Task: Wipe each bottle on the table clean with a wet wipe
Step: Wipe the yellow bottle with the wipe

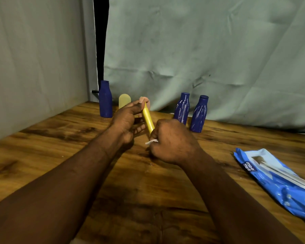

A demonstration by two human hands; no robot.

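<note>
Above the middle of the brown wood-grain table, you hold a slim yellow plastic bottle tilted between both hands. Your left hand pinches its upper end with thumb and forefinger, the other fingers loosely spread. Your right hand curls tight round its lower end, a white wet wipe bunched inside. Along the back stand a dark blue plastic bottle, a pale yellow rounded bottle, a peach bottle and 2 ribbed dark blue bottles. A blue wipe packet lies at right.

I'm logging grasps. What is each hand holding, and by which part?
The left hand pinches the yellow bottle at its top end; the right hand grips its lower end with a wet wipe.
</note>
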